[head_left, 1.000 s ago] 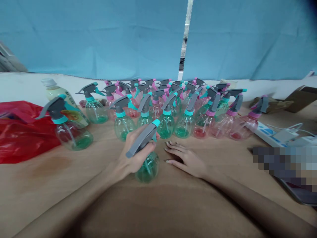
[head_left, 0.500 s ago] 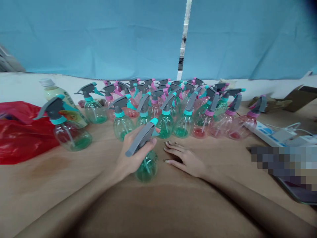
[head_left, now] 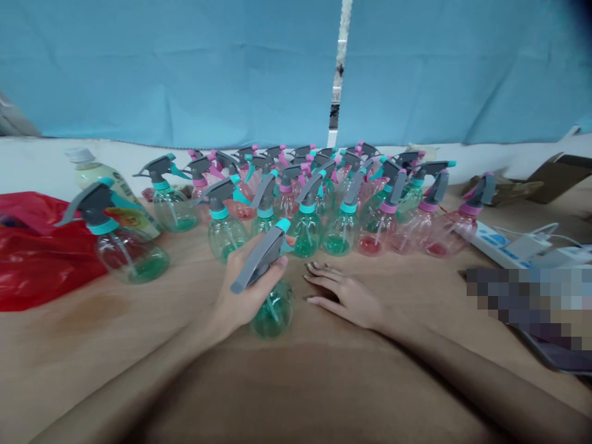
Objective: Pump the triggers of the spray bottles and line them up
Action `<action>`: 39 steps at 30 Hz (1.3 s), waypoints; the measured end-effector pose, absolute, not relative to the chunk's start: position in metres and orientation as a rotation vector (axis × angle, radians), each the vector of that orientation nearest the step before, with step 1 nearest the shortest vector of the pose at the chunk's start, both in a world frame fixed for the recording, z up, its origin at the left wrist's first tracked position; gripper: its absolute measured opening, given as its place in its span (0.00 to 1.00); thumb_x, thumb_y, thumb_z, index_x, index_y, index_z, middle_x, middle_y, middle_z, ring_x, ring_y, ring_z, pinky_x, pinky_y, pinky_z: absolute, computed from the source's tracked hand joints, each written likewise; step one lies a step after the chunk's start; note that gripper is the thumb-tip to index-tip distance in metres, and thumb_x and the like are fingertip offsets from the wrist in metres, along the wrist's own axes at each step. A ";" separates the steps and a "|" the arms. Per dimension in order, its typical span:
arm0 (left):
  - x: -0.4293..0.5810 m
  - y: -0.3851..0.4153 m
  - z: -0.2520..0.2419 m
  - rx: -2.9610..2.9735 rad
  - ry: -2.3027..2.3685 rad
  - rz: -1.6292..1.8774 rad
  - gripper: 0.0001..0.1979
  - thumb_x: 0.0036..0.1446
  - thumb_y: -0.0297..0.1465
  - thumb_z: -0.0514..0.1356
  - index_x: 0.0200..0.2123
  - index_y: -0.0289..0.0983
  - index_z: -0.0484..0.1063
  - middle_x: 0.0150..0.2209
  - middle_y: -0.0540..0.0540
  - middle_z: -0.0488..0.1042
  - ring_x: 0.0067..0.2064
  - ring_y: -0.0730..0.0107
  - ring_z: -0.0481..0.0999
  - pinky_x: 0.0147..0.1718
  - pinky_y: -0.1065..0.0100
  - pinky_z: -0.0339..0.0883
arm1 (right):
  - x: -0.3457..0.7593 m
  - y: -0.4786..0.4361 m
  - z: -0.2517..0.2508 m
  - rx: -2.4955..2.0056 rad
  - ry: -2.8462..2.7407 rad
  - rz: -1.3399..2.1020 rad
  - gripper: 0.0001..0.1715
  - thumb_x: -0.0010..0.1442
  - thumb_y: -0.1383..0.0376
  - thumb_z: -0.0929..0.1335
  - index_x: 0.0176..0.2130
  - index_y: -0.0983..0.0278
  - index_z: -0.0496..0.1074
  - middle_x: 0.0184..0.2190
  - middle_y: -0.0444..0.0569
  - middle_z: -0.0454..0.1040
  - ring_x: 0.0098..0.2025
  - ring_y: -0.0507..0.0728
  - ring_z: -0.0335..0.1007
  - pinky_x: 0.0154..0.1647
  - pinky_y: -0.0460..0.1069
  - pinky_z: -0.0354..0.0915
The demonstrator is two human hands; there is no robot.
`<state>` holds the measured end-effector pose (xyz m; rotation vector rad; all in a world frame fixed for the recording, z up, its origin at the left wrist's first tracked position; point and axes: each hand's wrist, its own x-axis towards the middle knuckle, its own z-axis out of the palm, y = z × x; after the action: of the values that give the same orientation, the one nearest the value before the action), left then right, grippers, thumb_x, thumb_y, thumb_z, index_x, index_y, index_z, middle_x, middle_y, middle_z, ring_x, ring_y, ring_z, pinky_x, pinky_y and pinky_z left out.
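My left hand (head_left: 247, 277) is wrapped round the neck of a green spray bottle (head_left: 272, 314), below its grey trigger head with a turquoise nozzle. The bottle stands on the table (head_left: 296, 382) or just above it; I cannot tell which. To its right, my right hand (head_left: 346, 296) lies on the tabletop with fingers stretched out, holding nothing. Just beyond both hands stand several spray bottles in rows, among them a green one (head_left: 305, 234) with a turquoise collar and a pink one (head_left: 372, 240) with a pink collar.
At the left, another green spray bottle (head_left: 134, 253) stands apart, beside a red plastic bag (head_left: 46, 265) and a white-capped drink bottle (head_left: 92, 172). A power strip (head_left: 494, 243) with plugs and a dark, partly pixelated flat device (head_left: 550, 354) lie at the right. Blue sheeting (head_left: 185, 74) hangs behind.
The whole view has shifted slightly, with most things a little further left in the picture. Both hands keep their poses, and the left still holds the spray bottle.
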<state>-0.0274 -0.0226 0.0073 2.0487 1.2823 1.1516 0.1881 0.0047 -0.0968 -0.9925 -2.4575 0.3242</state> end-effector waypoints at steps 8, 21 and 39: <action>-0.027 -0.022 0.005 2.056 1.303 1.129 0.13 0.56 0.34 0.53 0.45 0.45 0.68 0.25 0.53 0.69 0.26 0.69 0.69 0.27 0.67 0.63 | 0.189 0.006 -0.099 -0.990 -2.461 0.323 0.30 0.62 0.50 0.59 0.57 0.62 0.62 0.60 0.51 0.60 0.63 0.57 0.50 0.63 0.57 0.50; -0.030 -0.018 0.012 2.132 1.263 1.111 0.06 0.55 0.36 0.54 0.35 0.42 0.68 0.27 0.51 0.70 0.28 0.68 0.69 0.30 0.66 0.64 | 0.188 0.005 -0.099 -0.981 -2.448 0.323 0.29 0.62 0.51 0.59 0.57 0.62 0.62 0.60 0.51 0.61 0.63 0.58 0.50 0.63 0.58 0.51; -0.032 -0.015 0.003 2.064 1.243 1.135 0.08 0.57 0.39 0.55 0.37 0.44 0.69 0.30 0.51 0.73 0.32 0.65 0.73 0.36 0.62 0.67 | 0.189 0.006 -0.099 -0.964 -2.444 0.311 0.29 0.62 0.51 0.60 0.57 0.61 0.62 0.59 0.52 0.61 0.63 0.58 0.51 0.62 0.59 0.51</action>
<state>-0.0325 -0.0151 0.0030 2.0644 1.2429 1.1348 0.1889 0.0061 -0.0989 -0.9643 -2.4439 0.3108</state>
